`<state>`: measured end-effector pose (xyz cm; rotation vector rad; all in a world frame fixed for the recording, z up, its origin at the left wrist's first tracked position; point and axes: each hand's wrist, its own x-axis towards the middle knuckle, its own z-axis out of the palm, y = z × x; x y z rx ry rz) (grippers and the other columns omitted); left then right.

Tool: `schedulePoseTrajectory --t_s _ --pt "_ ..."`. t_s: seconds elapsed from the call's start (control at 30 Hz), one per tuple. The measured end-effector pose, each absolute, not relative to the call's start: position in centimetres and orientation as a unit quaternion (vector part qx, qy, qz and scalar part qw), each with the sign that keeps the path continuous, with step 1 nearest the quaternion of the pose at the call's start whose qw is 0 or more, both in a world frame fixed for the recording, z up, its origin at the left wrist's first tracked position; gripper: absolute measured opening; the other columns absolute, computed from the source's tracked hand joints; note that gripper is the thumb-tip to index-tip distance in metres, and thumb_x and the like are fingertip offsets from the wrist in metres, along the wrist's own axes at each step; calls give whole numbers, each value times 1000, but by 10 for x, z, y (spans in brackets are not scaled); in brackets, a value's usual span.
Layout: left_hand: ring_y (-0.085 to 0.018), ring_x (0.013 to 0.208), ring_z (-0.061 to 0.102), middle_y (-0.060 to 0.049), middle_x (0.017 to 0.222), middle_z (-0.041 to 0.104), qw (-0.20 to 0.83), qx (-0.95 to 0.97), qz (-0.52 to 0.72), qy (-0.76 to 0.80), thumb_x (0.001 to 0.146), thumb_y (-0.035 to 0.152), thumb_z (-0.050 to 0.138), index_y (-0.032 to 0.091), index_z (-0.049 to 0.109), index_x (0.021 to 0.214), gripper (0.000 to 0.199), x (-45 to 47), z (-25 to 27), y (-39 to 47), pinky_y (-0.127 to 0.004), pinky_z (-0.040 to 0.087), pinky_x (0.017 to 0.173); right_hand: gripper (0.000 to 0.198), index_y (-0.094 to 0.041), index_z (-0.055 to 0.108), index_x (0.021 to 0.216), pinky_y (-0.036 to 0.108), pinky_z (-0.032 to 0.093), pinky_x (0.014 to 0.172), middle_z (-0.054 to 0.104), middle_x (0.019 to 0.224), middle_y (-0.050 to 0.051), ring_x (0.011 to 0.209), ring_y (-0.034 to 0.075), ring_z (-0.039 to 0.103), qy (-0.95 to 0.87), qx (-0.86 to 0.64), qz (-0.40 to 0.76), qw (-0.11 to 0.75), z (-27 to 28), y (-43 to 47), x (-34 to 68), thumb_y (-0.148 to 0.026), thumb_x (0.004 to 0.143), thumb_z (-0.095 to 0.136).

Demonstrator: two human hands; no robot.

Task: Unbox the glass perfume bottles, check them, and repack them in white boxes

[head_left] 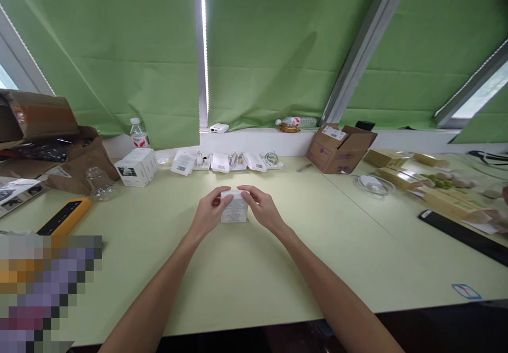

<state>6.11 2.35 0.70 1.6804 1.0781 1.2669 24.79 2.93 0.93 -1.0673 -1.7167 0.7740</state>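
Note:
A small white box [234, 211] with fine print on its near face stands upright at the middle of the pale green table [254, 279]. My left hand [209, 211] grips its upper left corner, thumb on the near face and fingers behind. On the upper right corner my right hand [265, 208] has the same kind of hold. The fingertips behind the box are partly hidden. Beyond the hands, a row of small white packs with barcodes, one of them a white pack [219, 162], leans near the wall, with little glass bottles [234, 158] between them.
At left are white boxes [137, 166], a plastic bottle [138, 133], brown cartons [43, 115] and a yellow-and-black case [65, 218]. An open cardboard box [339, 149], a coiled white cable [373, 185], yellow cartons [456, 204] and a long black bar [464, 236] lie at right.

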Motion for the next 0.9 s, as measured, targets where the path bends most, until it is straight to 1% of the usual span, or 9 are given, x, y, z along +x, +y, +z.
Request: schedulePoseTrajectory --t_s 0.1,0.23,0.43,0.63,0.77,0.9 --pt "-17 82 63 -4 99 67 372 659 494 428 84 50 54 20 61 113 42 61 5 24 -25 51 69 39 -23 65 112 32 51 76 69 103 5 87 19 63 -711 -438 302 461 10 30 249 -50 88 49" --pt "-16 82 63 -4 101 67 367 663 492 428 85 49 53 21 61 111 40 62 6 24 -24 50 68 39 -25 64 115 34 53 80 70 100 4 86 20 65 -717 -434 298 457 11 29 250 -49 84 56" --pt "-16 82 62 -4 99 67 365 665 495 424 86 50 51 20 62 109 39 62 8 22 -24 50 68 38 -25 66 111 34 53 79 70 99 4 86 20 65 -702 -433 320 465 16 24 249 -49 83 58" --pt "-17 80 62 -4 93 67 362 670 489 425 89 50 45 19 62 110 41 60 9 21 -25 49 67 43 -23 65 115 33 52 75 69 93 4 84 19 64 -695 -437 359 443 18 25 251 -51 83 56" --pt "-17 84 62 -4 97 67 359 671 493 422 89 48 46 19 62 110 39 61 10 20 -25 48 71 45 -22 66 114 32 51 74 69 98 6 84 19 62 -687 -440 360 454 14 28 251 -53 84 54" --pt "-18 86 62 -4 99 67 367 665 495 422 89 49 46 19 63 108 39 62 12 19 -26 49 73 45 -22 67 114 33 50 76 68 106 6 88 20 62 -679 -432 376 460 12 29 251 -53 85 52"
